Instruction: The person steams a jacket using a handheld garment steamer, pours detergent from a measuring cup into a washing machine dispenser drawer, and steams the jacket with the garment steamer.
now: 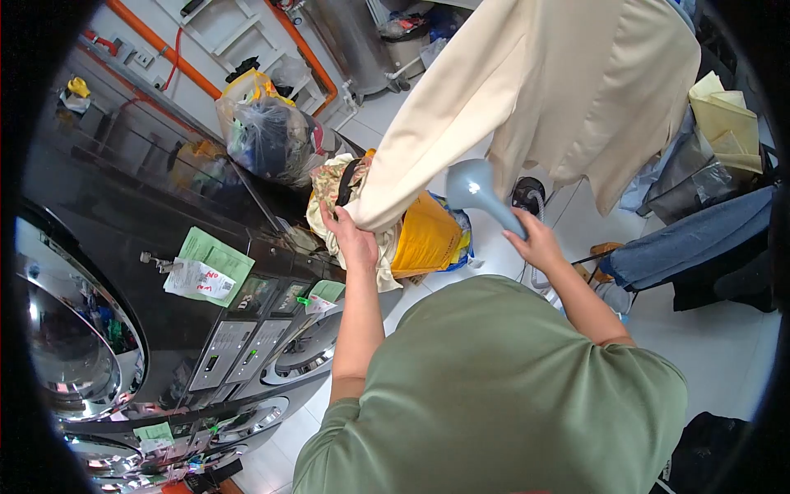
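Observation:
A cream long-sleeved garment [568, 82] hangs in front of me, one sleeve drawn out toward the left. My left hand [352, 237] is closed on the end of that sleeve, holding it stretched at a slant. In my right hand [539, 245] is the handle of a blue-grey garment steamer [476, 188]. Its rounded head points at the sleeve, and a gap seems to show between them. Where the steamer's hose runs is mostly hidden.
Stacked washing machines [164, 329] with paper slips line my left. Behind the sleeve lie a yellow bag [428, 239] and a pile of patterned cloth [333, 181]. Blue jeans [691, 239] hang on a rack at right. A stuffed plastic bag [267, 136] sits farther back.

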`<state>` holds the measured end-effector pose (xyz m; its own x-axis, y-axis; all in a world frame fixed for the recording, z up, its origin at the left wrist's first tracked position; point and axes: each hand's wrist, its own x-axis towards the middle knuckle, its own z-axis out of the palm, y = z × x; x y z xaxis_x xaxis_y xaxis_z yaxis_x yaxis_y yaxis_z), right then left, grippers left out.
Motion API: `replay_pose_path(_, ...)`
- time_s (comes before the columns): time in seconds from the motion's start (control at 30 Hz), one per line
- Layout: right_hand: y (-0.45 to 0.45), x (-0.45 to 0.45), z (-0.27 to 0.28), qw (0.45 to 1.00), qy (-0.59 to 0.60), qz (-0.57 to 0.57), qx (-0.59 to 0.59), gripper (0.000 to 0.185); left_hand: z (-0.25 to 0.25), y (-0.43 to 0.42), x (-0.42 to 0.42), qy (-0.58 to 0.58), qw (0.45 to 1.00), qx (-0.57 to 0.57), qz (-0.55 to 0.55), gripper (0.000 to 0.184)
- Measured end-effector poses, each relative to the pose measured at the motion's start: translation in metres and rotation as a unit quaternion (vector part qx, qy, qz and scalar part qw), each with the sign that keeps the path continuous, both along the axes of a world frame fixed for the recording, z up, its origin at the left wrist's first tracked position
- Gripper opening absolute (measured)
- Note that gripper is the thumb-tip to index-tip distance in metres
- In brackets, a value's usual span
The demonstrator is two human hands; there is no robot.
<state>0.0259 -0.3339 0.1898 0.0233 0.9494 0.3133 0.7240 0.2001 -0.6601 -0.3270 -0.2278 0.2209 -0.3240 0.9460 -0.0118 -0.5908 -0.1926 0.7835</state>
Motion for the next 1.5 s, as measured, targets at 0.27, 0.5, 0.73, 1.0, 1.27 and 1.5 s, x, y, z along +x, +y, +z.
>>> replay_pose_path(0.27, -0.017, 0.041, -0.004, 0.981, 0.11, -0.147, 0.069, 0.049, -0.019, 0.013, -0.011, 0.352, 0.93, -0.002, -0.103, 0.041)
replay_pose_path(0.5, -0.019, 0.051, 0.011, 0.975, 0.094, -0.2, 0.027, 0.05, 0.009, 0.055, 0.04, 0.418, 0.892, 0.015, -0.171, 0.023)
replay_pose_path(0.73, -0.006, 0.109, 0.045, 0.94, 0.087, -0.296, 0.144, 0.05, 0.112, 0.151, 0.125, 0.434, 0.883, 0.086, -0.155, 0.021)
replay_pose_path(1.0, 0.05, 0.179, 0.178, 0.868, 0.116, -0.387, 0.288, 0.051, 0.175, 0.264, 0.293, 0.543, 0.791, 0.238, -0.151, 0.066)
replay_pose_path(1.27, 0.11, 0.211, 0.206, 0.877, 0.019, -0.306, 0.37, 0.051, 0.09, 0.274, 0.274, 0.542, 0.766, 0.04, -0.342, 0.047)
replay_pose_path(1.5, 0.144, 0.206, 0.213, 0.898, -0.14, -0.19, 0.37, 0.054, 0.03, 0.25, 0.182, 0.385, 0.897, 0.181, -0.12, 0.017)
